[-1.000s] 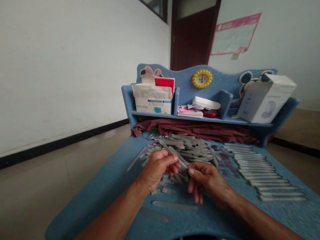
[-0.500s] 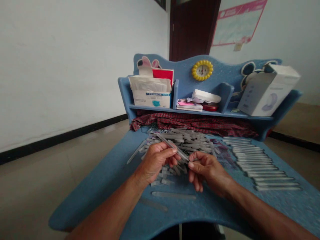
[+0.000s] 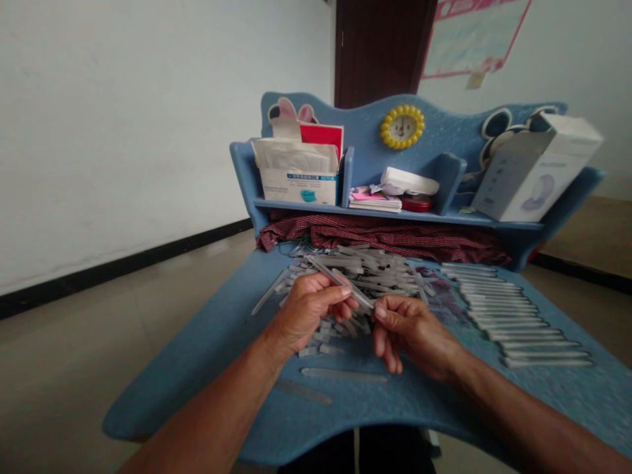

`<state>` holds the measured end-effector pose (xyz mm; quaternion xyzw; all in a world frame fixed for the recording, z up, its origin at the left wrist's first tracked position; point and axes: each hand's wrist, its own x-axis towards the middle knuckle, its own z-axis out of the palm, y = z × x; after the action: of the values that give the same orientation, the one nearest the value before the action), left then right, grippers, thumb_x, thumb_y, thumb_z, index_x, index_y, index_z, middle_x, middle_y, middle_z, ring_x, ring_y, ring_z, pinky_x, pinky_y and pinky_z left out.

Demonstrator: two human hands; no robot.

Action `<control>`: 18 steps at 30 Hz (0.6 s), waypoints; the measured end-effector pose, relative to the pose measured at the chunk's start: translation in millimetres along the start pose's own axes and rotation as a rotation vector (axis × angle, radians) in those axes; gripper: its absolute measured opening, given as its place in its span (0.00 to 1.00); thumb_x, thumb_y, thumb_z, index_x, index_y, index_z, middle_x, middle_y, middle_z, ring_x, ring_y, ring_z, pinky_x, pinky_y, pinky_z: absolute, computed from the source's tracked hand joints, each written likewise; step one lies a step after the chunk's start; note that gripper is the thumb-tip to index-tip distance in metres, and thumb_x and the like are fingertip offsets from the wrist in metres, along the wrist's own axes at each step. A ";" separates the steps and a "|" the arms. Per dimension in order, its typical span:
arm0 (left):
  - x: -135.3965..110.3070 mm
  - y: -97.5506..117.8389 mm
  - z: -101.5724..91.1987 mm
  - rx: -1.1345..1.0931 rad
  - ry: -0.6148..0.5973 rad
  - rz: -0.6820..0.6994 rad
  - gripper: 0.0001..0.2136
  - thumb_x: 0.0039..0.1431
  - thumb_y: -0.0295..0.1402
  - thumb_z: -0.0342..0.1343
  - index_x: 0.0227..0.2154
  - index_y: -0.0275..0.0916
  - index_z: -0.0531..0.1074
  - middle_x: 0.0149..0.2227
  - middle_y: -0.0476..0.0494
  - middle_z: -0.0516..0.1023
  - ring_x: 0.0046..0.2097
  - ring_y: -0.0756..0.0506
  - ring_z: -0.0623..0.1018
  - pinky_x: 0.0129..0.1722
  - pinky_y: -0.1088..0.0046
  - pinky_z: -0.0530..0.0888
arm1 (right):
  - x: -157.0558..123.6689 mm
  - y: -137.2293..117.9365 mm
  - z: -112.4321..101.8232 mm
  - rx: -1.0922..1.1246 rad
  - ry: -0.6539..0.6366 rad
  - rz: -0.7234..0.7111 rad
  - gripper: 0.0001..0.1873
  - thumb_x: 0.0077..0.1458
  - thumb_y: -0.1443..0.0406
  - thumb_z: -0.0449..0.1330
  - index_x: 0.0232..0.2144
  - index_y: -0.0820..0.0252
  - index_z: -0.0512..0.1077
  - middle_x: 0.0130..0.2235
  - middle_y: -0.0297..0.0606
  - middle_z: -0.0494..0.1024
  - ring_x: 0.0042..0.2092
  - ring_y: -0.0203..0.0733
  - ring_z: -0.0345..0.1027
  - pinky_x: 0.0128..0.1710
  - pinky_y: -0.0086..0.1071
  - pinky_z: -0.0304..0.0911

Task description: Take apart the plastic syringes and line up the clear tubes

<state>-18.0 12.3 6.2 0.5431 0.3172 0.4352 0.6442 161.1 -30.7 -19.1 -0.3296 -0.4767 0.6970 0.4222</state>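
Note:
My left hand (image 3: 309,313) is closed around a couple of grey plastic strips (image 3: 330,276) that slant up to the left. My right hand (image 3: 409,329) pinches the lower right end of those strips between thumb and forefinger. Both hands hover just above a loose pile of grey strips (image 3: 365,273) in the middle of the blue desk (image 3: 207,355). A neat row of strips (image 3: 508,316) lies side by side on the right of the desk. Two single strips (image 3: 343,375) lie flat near the front edge.
A blue shelf unit (image 3: 375,214) at the back carries a mask box (image 3: 299,184), papers and a red tin (image 3: 417,204), a white carton (image 3: 536,178) and a yellow clock (image 3: 402,126). Red checked cloth (image 3: 385,237) lies under the shelf. Tiled floor surrounds the desk.
The view has tilted down and the desk's front edge now shows. Both hands keep hold of the strips and have drawn slightly closer together.

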 end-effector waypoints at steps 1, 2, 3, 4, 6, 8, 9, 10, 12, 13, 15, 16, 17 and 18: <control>-0.2 0.1 -0.5 -0.003 -0.015 0.003 0.05 0.48 0.29 0.58 0.29 0.33 0.71 0.23 0.46 0.78 0.21 0.52 0.73 0.22 0.78 0.67 | -0.4 -0.4 -0.3 0.027 -0.026 0.009 0.13 0.54 0.57 0.57 0.28 0.63 0.64 0.19 0.36 0.76 0.14 0.34 0.65 0.11 0.22 0.58; -0.5 0.3 -0.9 -0.003 -0.030 0.005 0.05 0.49 0.29 0.58 0.29 0.33 0.71 0.24 0.46 0.78 0.21 0.52 0.73 0.23 0.78 0.67 | -0.8 -0.7 -0.9 0.053 -0.050 0.015 0.13 0.55 0.58 0.56 0.28 0.63 0.64 0.19 0.36 0.76 0.14 0.34 0.65 0.11 0.22 0.58; -0.8 0.6 -1.2 -0.001 -0.045 0.007 0.05 0.49 0.29 0.58 0.29 0.33 0.71 0.24 0.46 0.78 0.22 0.52 0.74 0.23 0.78 0.68 | -1.2 -1.1 -1.7 0.077 -0.070 0.019 0.13 0.56 0.58 0.56 0.28 0.63 0.64 0.19 0.37 0.76 0.13 0.34 0.65 0.10 0.21 0.57; -1.1 1.0 -1.5 0.000 -0.061 0.011 0.05 0.48 0.29 0.58 0.29 0.33 0.71 0.24 0.46 0.78 0.22 0.52 0.74 0.23 0.78 0.68 | -1.6 -1.3 -2.7 0.097 -0.087 0.023 0.12 0.56 0.58 0.55 0.28 0.63 0.65 0.19 0.37 0.76 0.13 0.34 0.65 0.10 0.21 0.57; -1.8 2.3 -1.6 0.007 -0.092 0.022 0.06 0.48 0.29 0.59 0.29 0.33 0.72 0.24 0.46 0.78 0.22 0.51 0.74 0.23 0.78 0.68 | -2.2 -1.3 -5.0 0.127 -0.114 0.031 0.12 0.56 0.58 0.55 0.28 0.63 0.65 0.18 0.37 0.76 0.13 0.35 0.65 0.10 0.21 0.56; -2.3 3.6 -1.4 0.015 -0.110 0.036 0.06 0.47 0.29 0.59 0.28 0.32 0.72 0.24 0.46 0.78 0.22 0.51 0.74 0.23 0.78 0.69 | -2.8 -1.2 -7.0 0.135 -0.137 0.044 0.13 0.56 0.58 0.55 0.28 0.62 0.65 0.18 0.37 0.76 0.12 0.35 0.64 0.09 0.22 0.55; -2.5 4.1 -1.4 0.020 -0.114 0.041 0.06 0.47 0.29 0.59 0.28 0.32 0.72 0.24 0.46 0.78 0.22 0.51 0.74 0.23 0.78 0.69 | -3.0 -1.2 -7.6 0.125 -0.142 0.051 0.13 0.55 0.57 0.55 0.28 0.62 0.65 0.17 0.36 0.76 0.12 0.35 0.64 0.09 0.22 0.55; -2.6 4.4 -1.5 0.025 -0.114 0.046 0.06 0.47 0.29 0.59 0.28 0.32 0.72 0.24 0.46 0.78 0.22 0.51 0.74 0.23 0.78 0.69 | -3.2 -1.4 -7.8 0.101 -0.138 0.053 0.14 0.55 0.56 0.55 0.28 0.62 0.64 0.17 0.36 0.75 0.12 0.35 0.64 0.09 0.22 0.55; -2.5 4.3 -1.9 0.038 -0.109 0.051 0.06 0.47 0.30 0.59 0.29 0.33 0.72 0.24 0.46 0.78 0.22 0.51 0.74 0.23 0.77 0.69 | -3.0 -1.8 -7.0 0.003 -0.098 0.030 0.15 0.54 0.54 0.56 0.29 0.62 0.65 0.18 0.35 0.75 0.13 0.35 0.64 0.11 0.22 0.56; -2.4 4.0 -2.2 0.049 -0.107 0.052 0.06 0.47 0.30 0.59 0.29 0.33 0.72 0.24 0.46 0.78 0.22 0.52 0.74 0.23 0.77 0.69 | -2.7 -1.9 -6.2 -0.062 -0.066 0.004 0.15 0.54 0.54 0.57 0.31 0.62 0.65 0.19 0.35 0.76 0.14 0.34 0.65 0.11 0.22 0.56; -2.2 3.3 -2.6 0.082 -0.110 0.046 0.06 0.48 0.30 0.59 0.29 0.33 0.71 0.24 0.47 0.77 0.22 0.52 0.74 0.23 0.77 0.69 | -1.6 -1.7 -4.4 -0.191 0.005 -0.064 0.16 0.51 0.55 0.60 0.34 0.61 0.65 0.21 0.32 0.75 0.15 0.33 0.65 0.14 0.23 0.58; -2.2 3.2 -2.6 0.107 -0.119 0.039 0.06 0.48 0.30 0.59 0.29 0.33 0.71 0.24 0.47 0.77 0.22 0.52 0.74 0.24 0.77 0.69 | -1.1 -1.7 -3.6 -0.247 0.032 -0.089 0.16 0.50 0.55 0.61 0.35 0.61 0.65 0.21 0.31 0.75 0.16 0.32 0.65 0.15 0.24 0.59; -2.3 3.4 -2.6 0.136 -0.131 0.028 0.07 0.48 0.31 0.59 0.29 0.33 0.71 0.24 0.46 0.77 0.22 0.51 0.74 0.23 0.77 0.69 | -0.8 -2.0 -3.2 -0.295 0.051 -0.101 0.16 0.49 0.55 0.62 0.34 0.61 0.65 0.21 0.30 0.74 0.16 0.32 0.64 0.15 0.24 0.60; -2.6 4.0 -2.6 0.169 -0.147 0.012 0.07 0.48 0.32 0.59 0.28 0.33 0.71 0.24 0.46 0.77 0.22 0.51 0.74 0.23 0.77 0.69 | -0.9 -3.0 -3.1 -0.341 0.062 -0.103 0.16 0.48 0.55 0.62 0.33 0.61 0.65 0.21 0.30 0.73 0.17 0.32 0.64 0.16 0.25 0.60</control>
<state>-22.2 11.2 9.4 0.6280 0.3013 0.3698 0.6149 165.0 -29.7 -17.3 -0.3928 -0.5911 0.5730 0.4099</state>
